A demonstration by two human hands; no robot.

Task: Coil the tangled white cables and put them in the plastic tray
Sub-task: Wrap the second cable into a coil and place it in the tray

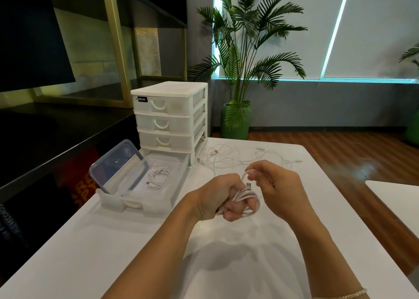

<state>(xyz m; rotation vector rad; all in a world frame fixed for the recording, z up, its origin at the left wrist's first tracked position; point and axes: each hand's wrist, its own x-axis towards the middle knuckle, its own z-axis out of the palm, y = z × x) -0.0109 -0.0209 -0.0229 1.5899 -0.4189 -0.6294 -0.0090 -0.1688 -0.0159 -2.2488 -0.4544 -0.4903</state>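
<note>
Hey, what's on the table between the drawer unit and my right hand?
In the head view, loose tangled white cables sprawl on the table between the drawer unit and the right hand.

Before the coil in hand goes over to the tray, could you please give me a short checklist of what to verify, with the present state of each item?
1. Coil held firmly: the left hand grips the coiled cable in its fist. Ok.
2. Loose end secured: the right hand pinches the end loop above the plug, not yet tucked in. Not ok.
3. Tray open to receive it: the plastic tray is pulled out, with a clear lid leaning in its left part. Ok.
4. Room in the tray: one coiled cable in the tray lies in it, with bare floor around it. Ok.
5. Held cable free of the tangled cables on the table: cannot tell.
</note>
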